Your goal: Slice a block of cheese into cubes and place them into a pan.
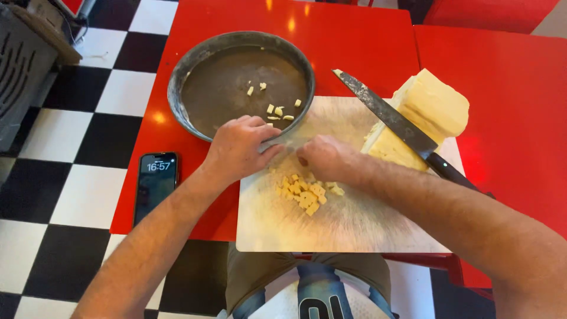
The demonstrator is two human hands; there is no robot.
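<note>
My left hand (239, 147) rests at the near rim of a round dark metal pan (192, 68), fingers curled over the top left corner of a pale cutting board (354, 227). My right hand (328, 158) lies on the board beside it, fingers bent down over a small heap of yellow cheese cubes (304, 192); whether it grips any I cannot tell. A few cubes (277, 109) lie inside the pan. A large block of pale cheese (428, 112) sits at the board's far right, with a long knife (393, 118) leaning across it.
A dark phone (155, 183) with a lit screen lies on the red table (348, 35) near its left edge. A second red table (508, 77) adjoins on the right. A black and white checkered floor (77, 177) lies left, with a grey unit at the far left.
</note>
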